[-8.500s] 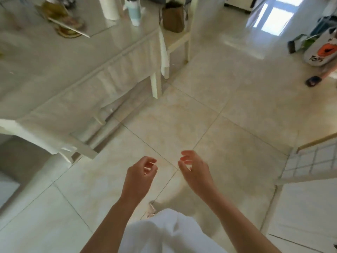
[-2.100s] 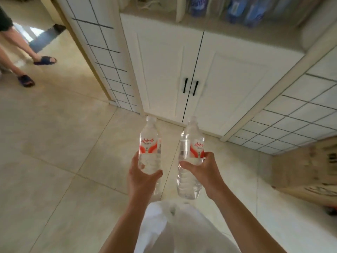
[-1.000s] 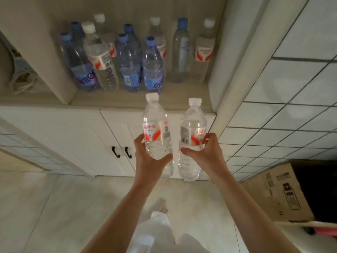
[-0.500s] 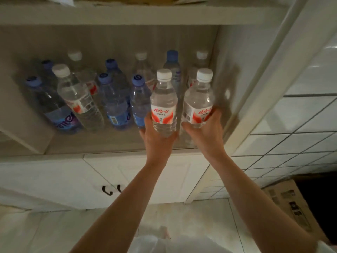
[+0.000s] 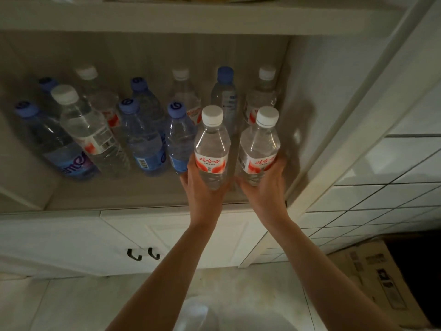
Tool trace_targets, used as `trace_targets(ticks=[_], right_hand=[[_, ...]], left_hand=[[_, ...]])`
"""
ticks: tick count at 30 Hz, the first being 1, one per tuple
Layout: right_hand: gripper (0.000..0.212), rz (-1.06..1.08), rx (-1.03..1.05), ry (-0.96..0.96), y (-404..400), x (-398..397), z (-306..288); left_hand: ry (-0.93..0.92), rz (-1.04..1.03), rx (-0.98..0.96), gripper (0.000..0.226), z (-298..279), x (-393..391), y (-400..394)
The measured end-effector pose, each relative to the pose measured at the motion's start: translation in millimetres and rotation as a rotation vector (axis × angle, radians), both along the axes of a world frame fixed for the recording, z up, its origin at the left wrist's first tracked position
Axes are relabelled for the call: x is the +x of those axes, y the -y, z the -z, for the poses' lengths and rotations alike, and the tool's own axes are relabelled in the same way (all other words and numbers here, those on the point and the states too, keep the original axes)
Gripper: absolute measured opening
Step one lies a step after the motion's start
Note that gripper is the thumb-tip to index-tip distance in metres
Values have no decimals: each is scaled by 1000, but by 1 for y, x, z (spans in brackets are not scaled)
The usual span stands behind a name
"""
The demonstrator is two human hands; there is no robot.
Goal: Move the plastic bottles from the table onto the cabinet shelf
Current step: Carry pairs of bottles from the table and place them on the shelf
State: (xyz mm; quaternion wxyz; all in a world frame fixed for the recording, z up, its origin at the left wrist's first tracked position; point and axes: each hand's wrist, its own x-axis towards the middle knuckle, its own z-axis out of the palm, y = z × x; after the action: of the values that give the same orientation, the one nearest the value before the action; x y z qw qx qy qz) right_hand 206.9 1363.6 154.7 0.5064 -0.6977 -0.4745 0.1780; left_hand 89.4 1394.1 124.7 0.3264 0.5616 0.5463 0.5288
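I hold two clear water bottles with white caps and red-and-white labels upright inside the open cabinet shelf. My left hand grips the left bottle around its lower half. My right hand grips the right bottle the same way, close to the shelf's right wall. Both bottles are at the front right of the shelf; whether their bases touch the shelf board I cannot tell, since my hands hide them.
Several other bottles, blue-capped and white-capped, fill the shelf's left and back. White cabinet doors with black handles are below. A tiled wall is to the right and a cardboard box lies on the floor.
Both hands have pushed the two bottles forward and down into the shelf's front right corner. The view has drawn closer to the shelf.
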Motion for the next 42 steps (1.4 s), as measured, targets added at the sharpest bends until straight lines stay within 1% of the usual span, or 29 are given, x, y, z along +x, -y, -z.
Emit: trace_targets(ticks=[3,5,10,13,16,21,31,34,37,40,42], right_hand=[[85,-48,-25,6,8,3,10],[84,-46,-14,14,10,3,15],[86,-8,-13,8,1,1,12],[90,6,-8,9,-9,2,10],[96,42,-25,33,-20,3,11],[98,77,-47,112,-34,10,11],[98,88,-139,128,-45,13,8],[93,99,-204,153,-43,13,12],[81,77,-287,170,-37,14,17],[68,0,-288,49,-23,12,20],[70,-24,-264,72,-10,10,19]], left_hand=[[-97,65,-4,83,7,-10,2],[-105,98,-7,78,13,-15,4],[-127,12,12,78,10,-3,2],[-130,-21,37,82,6,10,-6],[-134,-26,55,84,6,20,-18],[-175,-61,24,90,11,30,-33],[-173,-78,36,95,7,36,-37],[-176,-55,14,91,7,34,-36],[-152,-14,-51,81,6,28,-31],[-142,21,-70,76,6,22,-18],[-154,20,-68,73,6,18,-4]])
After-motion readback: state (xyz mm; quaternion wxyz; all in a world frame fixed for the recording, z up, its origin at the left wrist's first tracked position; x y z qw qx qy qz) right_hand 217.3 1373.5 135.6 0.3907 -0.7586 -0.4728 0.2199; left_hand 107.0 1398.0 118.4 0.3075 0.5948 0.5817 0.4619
